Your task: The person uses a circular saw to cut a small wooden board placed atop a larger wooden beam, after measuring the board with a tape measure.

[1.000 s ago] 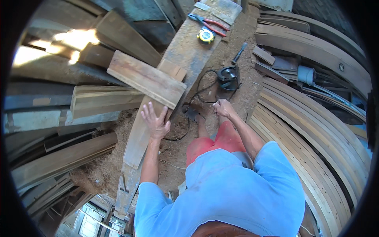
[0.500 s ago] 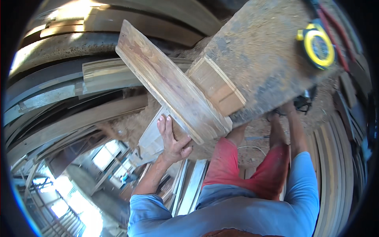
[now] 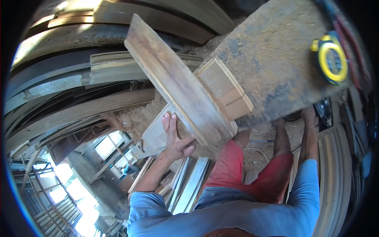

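Observation:
A long, grooved wooden board (image 3: 177,83) lies slantwise over the near left end of the workbench. Beneath it, a shorter panelled wooden piece (image 3: 225,89) crosses the other way. My left hand (image 3: 177,144) rests at the board's near left edge. Its fingers are apart: two stretch over a pale wooden piece (image 3: 156,132), the others bend toward the board. My right arm reaches down past the bench's right side, and my right hand (image 3: 309,114) is low beside a black object (image 3: 324,113), whose kind I cannot make out. The right fingers are mostly hidden.
On the dusty bench top (image 3: 272,51) lie a yellow and black tape measure (image 3: 332,59) and a red-handled tool (image 3: 349,43). Timber planks (image 3: 71,85) are stacked along the left, more planks (image 3: 331,173) at the right. A pale cord (image 3: 256,151) lies on the floor near my feet.
The whole view has shifted, so the bench and boards appear farther right. My right hand has moved right and slightly lower, and the black object beside it shows more. My left hand stays at the board.

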{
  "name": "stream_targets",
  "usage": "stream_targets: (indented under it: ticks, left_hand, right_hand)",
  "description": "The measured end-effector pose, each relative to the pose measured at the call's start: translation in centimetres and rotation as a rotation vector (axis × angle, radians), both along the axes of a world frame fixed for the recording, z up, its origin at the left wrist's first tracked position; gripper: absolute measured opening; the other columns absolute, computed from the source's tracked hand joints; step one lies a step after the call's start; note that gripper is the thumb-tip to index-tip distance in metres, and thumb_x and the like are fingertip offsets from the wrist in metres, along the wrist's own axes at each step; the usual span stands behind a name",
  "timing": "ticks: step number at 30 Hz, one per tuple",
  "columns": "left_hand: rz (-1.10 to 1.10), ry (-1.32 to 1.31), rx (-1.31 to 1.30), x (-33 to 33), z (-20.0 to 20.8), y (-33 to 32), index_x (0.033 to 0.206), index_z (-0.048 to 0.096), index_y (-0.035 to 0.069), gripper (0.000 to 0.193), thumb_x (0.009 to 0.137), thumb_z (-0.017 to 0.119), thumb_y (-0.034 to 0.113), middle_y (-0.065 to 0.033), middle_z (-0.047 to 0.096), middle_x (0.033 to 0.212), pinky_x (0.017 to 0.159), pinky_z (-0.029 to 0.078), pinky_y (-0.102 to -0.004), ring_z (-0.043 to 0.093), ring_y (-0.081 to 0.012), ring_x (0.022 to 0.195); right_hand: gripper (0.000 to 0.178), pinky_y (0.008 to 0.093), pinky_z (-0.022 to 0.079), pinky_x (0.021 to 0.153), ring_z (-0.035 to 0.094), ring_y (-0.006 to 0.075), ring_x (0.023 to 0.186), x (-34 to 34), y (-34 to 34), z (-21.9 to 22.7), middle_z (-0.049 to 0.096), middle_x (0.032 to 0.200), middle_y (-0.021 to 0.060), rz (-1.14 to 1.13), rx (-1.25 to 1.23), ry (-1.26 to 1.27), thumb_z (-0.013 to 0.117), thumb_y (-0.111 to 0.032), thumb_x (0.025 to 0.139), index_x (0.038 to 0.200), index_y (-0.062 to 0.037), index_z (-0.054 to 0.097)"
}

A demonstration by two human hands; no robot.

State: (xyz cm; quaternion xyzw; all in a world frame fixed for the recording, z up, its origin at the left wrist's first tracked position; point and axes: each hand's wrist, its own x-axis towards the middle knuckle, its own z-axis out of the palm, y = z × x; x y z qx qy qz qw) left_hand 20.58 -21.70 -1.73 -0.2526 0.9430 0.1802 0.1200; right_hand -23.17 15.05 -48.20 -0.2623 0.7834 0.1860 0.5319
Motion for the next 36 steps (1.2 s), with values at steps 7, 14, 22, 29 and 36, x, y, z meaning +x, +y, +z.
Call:
stream_targets:
  ticks: [7, 14, 22, 29, 36]
  left_hand:
    - [-0.009, 0.109, -0.006, 0.8, -0.4, -0.1, 0.145, 0.060, 0.036, 0.074, 0.074, 0.080, 0.030, -0.0327, 0.016, 0.172, 0.123, 0.007, -0.0727, 0.010, -0.0573, 0.158]
    - [0.012, 0.149, 0.007, -1.5, -0.1, -0.9, 0.146, 0.061, 0.039, 0.089, 0.062, 0.087, 0.024, -0.0275, 0.015, 0.173, 0.124, 0.007, -0.0734, 0.009, -0.0549, 0.159]
    - [0.065, 0.100, -0.027, -2.2, -0.1, 0.0, 0.144, 0.063, 0.039, 0.089, 0.061, 0.091, 0.025, -0.0246, 0.018, 0.173, 0.128, 0.010, -0.0686, 0.012, -0.0516, 0.159]
    - [0.065, 0.113, -0.059, -1.4, -0.4, 0.2, 0.147, 0.060, 0.043, 0.090, 0.063, 0.090, 0.027, -0.0217, 0.016, 0.174, 0.129, 0.006, -0.0669, 0.010, -0.0493, 0.160]
    - [0.079, 0.111, -0.054, -1.6, -0.5, 0.0, 0.147, 0.059, 0.045, 0.089, 0.065, 0.089, 0.029, -0.0194, 0.013, 0.175, 0.129, 0.005, -0.0667, 0.007, -0.0474, 0.161]
  right_hand:
    - [0.055, 0.0468, 0.054, 0.100, 0.068, 0.0425, 0.117, -3.7, 0.6, 20.6, 0.070, 0.118, 0.0287, -0.219, -0.566, 0.039, 0.076, -0.022, 0.087, 0.134, 0.0014, 0.061]
    - [0.033, 0.0492, 0.056, 0.085, 0.074, 0.0411, 0.095, 1.0, 3.8, 37.7, 0.075, 0.098, 0.0253, -0.448, -0.704, 0.155, 0.073, -0.023, 0.085, 0.108, 0.0004, 0.073]
    - [0.016, 0.0319, 0.043, 0.051, 0.055, 0.0117, 0.056, 4.3, -0.4, 51.3, 0.061, 0.069, 0.0011, -0.921, -0.571, -0.088, 0.076, -0.012, 0.090, 0.098, -0.0018, 0.067]
    - [0.022, 0.0286, 0.046, 0.056, 0.058, 0.0100, 0.062, 9.4, -6.7, 63.8, 0.063, 0.077, 0.0017, -0.905, -0.828, -0.187, 0.078, -0.013, 0.088, 0.102, -0.0027, 0.064]
    - [0.031, 0.0336, 0.052, 0.077, 0.062, 0.0158, 0.082, 11.8, -12.6, 66.8, 0.066, 0.091, 0.0059, -0.709, -0.943, -0.250, 0.080, -0.018, 0.084, 0.105, 0.0012, 0.067]
